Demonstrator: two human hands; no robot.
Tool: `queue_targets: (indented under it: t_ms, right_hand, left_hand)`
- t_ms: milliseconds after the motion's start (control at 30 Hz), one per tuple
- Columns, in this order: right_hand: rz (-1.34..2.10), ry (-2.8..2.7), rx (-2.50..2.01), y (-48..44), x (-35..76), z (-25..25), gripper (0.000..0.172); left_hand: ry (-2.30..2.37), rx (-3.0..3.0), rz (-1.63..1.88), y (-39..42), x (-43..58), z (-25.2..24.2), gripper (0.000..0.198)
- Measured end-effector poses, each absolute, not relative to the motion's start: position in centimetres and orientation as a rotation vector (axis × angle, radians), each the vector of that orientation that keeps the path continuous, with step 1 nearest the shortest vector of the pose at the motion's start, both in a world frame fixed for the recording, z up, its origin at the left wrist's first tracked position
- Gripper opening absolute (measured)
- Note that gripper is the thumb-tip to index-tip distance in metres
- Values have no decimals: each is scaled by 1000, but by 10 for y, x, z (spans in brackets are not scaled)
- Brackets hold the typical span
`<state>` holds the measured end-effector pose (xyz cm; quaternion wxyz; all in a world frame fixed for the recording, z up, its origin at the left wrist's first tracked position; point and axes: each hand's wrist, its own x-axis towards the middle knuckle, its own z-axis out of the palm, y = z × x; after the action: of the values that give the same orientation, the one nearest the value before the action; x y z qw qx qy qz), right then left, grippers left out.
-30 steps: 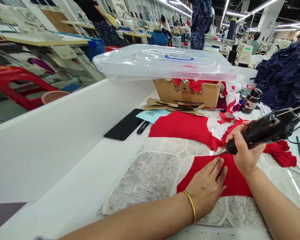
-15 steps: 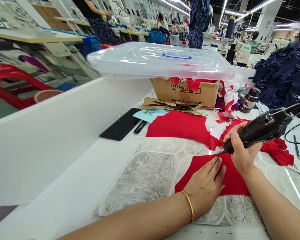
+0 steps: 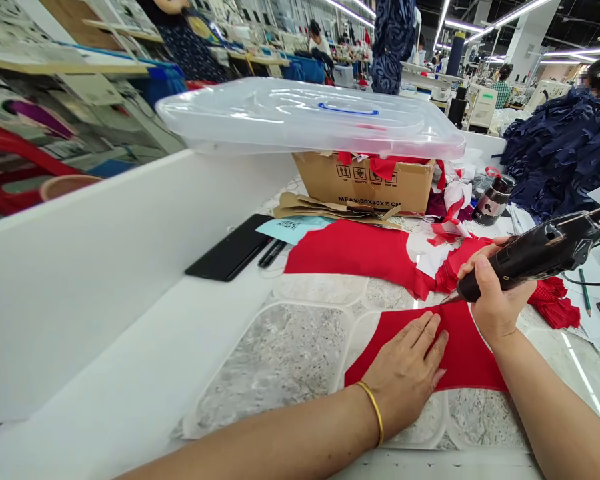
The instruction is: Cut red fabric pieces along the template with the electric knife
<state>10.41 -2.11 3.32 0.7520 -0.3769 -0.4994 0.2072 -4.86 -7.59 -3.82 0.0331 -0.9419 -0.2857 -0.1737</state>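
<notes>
My left hand (image 3: pixel 409 368) lies flat on a red fabric piece (image 3: pixel 473 365), fingers stretched toward its upper edge. Around a black corded handheld electric tool (image 3: pixel 543 253) my right hand (image 3: pixel 500 305) is wrapped. The tool's narrow metal tip sits at the fabric's top edge, just right of my left fingertips; whether it touches the cloth I cannot tell. Beyond this piece lies a larger red fabric piece (image 3: pixel 350 255), with a gathered red heap (image 3: pixel 463 263) near the tool. Ribbed red fabric (image 3: pixel 555 303) rests right of my right hand.
A cardboard box (image 3: pixel 365 187) stands at the back under a clear plastic lid (image 3: pixel 280 120). To the left are a black flat case (image 3: pixel 230 248) and a white partition (image 3: pixel 80 280). A dark bottle (image 3: pixel 493 200), navy fabric strips (image 3: pixel 560 153) and a green pencil (image 3: pixel 585 293) are on the right.
My right hand and the tool have shifted right along the fabric's upper edge. My left hand stays flat on the cloth. The view has moved slightly.
</notes>
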Motion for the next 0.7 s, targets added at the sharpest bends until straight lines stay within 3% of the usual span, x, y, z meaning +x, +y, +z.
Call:
queue_targets:
  t_ms: [700]
  right_hand:
    - [455, -1059, -822, -20, 104, 29, 23]
  left_hand:
    - [-845, -2867, -525, -75, -48, -34, 45]
